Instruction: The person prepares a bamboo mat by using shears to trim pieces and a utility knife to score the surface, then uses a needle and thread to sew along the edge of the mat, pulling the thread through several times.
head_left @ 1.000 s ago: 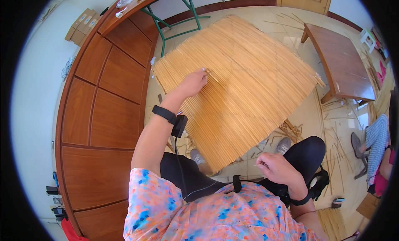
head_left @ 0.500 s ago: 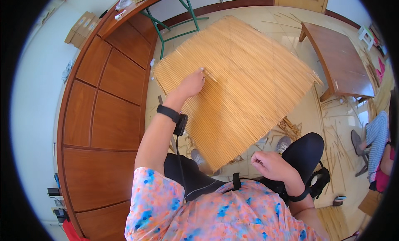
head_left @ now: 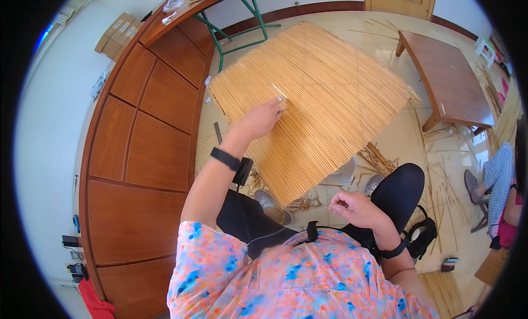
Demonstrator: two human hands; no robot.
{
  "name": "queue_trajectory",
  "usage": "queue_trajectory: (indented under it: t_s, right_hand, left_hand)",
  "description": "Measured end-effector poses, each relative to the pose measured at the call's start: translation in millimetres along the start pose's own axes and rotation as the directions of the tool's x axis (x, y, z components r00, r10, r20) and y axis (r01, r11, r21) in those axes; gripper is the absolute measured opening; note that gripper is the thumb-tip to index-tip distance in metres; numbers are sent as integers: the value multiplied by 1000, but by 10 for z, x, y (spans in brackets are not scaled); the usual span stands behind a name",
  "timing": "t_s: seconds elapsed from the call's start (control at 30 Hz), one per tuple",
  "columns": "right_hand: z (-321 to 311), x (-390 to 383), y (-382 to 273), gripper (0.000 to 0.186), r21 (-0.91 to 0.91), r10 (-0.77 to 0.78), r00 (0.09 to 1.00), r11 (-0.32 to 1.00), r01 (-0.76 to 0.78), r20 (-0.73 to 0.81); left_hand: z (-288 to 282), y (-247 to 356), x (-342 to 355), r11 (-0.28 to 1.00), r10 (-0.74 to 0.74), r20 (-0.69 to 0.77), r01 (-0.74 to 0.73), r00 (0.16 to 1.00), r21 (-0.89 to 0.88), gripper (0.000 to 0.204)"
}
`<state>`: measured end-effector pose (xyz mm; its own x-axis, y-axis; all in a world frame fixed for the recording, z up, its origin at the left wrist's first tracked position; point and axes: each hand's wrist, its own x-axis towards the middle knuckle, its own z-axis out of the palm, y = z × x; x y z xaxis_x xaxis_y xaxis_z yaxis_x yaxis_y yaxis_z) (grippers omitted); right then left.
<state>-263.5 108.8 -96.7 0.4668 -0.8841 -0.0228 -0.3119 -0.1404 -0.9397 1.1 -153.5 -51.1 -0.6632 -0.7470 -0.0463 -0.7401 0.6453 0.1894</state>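
A large mat of thin straw-coloured slats [head_left: 324,88], laid side by side, spreads out in front of me, its near corner close to my shoes. Over its left part reaches my left hand [head_left: 263,119], the fingertips pinched together at the mat's surface. Beside those fingertips a short pale strip [head_left: 279,90] stands out from the slats; whether the fingers grip it I cannot make out. My right hand [head_left: 357,209] hovers by my right knee with its fingers curled in, apart from the mat, and nothing shows in it.
Brown wooden panels [head_left: 157,132] stand along the left. A low wooden table [head_left: 451,77] is at the far right, and a green-legged table [head_left: 220,36] at the far left. Loose slats [head_left: 377,157] litter the floor. At the right edge sits another person [head_left: 498,187].
My left hand has moved slightly right and nearer along the mat. The mat's near corner has shifted away from me. My right hand stays by the knee, still curled.
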Motion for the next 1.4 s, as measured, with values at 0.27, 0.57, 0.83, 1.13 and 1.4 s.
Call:
queue_trajectory:
  t_s: [0.27,0.57,0.83,1.13,1.4]
  right_hand:
    - [28,-85,99,5,331,172,972,937,-111,-159]
    - [50,74,-227,9,635,156,982,750,-187,104]
    - [422,220,-435,19,742,-52,925,616,-266,375]
    - [609,129,-429,19,667,132,931,664,-338,341]
    - [637,185,-467,15,593,211,944,737,-324,254]
  left_hand:
    - [-342,606,-1189,654,-444,-146,209,884,-727,15]
    - [0,1268,-2290,262,-388,43,155,921,-953,20]
    - [360,1721,-2065,319,-168,-210,-148,963,-936,26]
    - [585,1744,-2195,223,-263,-207,-150,942,-963,9]
    - [586,1664,-2215,-78,-463,-96,-148,881,-986,8]
